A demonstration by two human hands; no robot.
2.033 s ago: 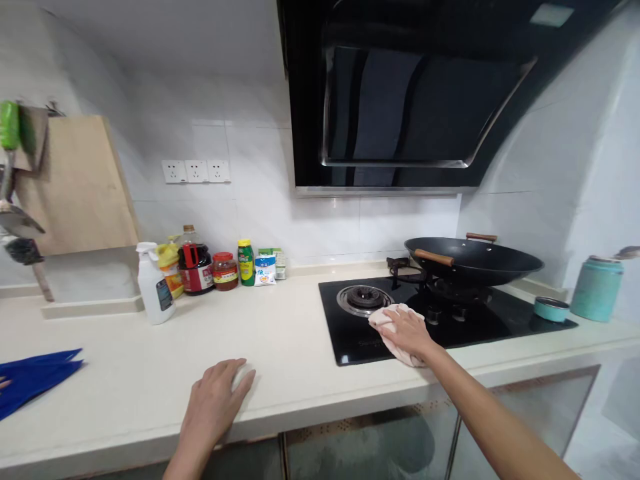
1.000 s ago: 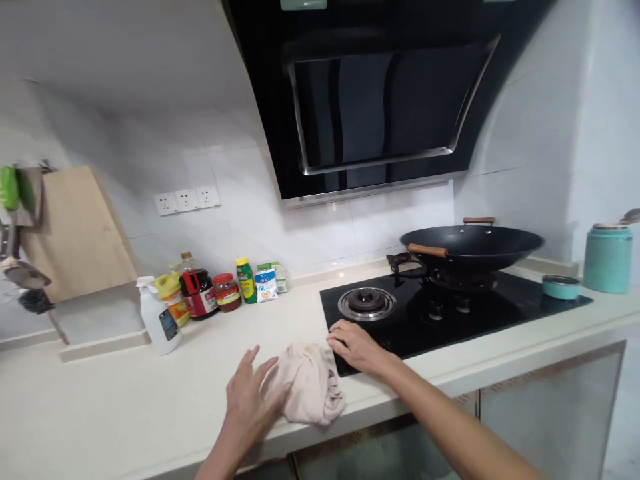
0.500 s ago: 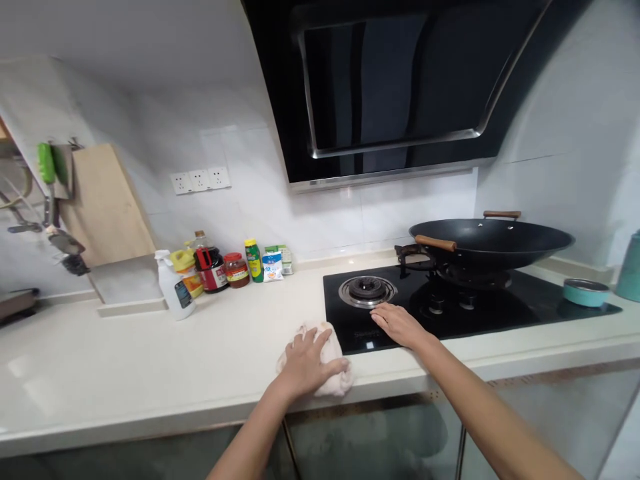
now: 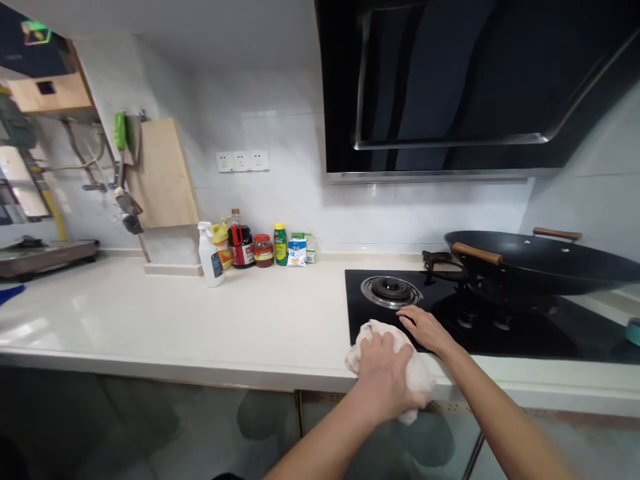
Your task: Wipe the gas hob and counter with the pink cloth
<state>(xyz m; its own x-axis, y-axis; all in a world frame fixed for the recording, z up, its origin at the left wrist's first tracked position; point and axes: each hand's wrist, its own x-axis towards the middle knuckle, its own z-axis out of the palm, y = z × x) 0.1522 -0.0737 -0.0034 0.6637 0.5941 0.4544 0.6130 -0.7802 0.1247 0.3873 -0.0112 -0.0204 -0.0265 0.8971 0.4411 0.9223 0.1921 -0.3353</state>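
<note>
My left hand [image 4: 385, 377] is closed over a pale, bunched cloth [image 4: 417, 377] at the front edge of the counter. Part of the cloth hangs below that edge, and its upper end lies by the corner of the black gas stove [image 4: 505, 345]. My right hand [image 4: 425, 328] rests palm down on the glass just in front of the left burner [image 4: 391, 291]. Its fingers are stretched out and hold nothing. Behind it, a big black wok [image 4: 545, 267] with wooden handles sits over the right burner.
Against the back wall stand a white spray bottle [image 4: 211, 260], a dark sauce bottle [image 4: 241, 250], a red-lidded jar [image 4: 263, 251], a green bottle [image 4: 281, 247] and a small bag [image 4: 297, 253]. A cutting board [image 4: 165, 177] hangs at left. The range hood [image 4: 450, 87] overhangs the stove.
The view has turned left. My left hand has drawn the cloth nearer and over the counter's front edge, its fingers now curled in. My right hand stays by the left burner.
</note>
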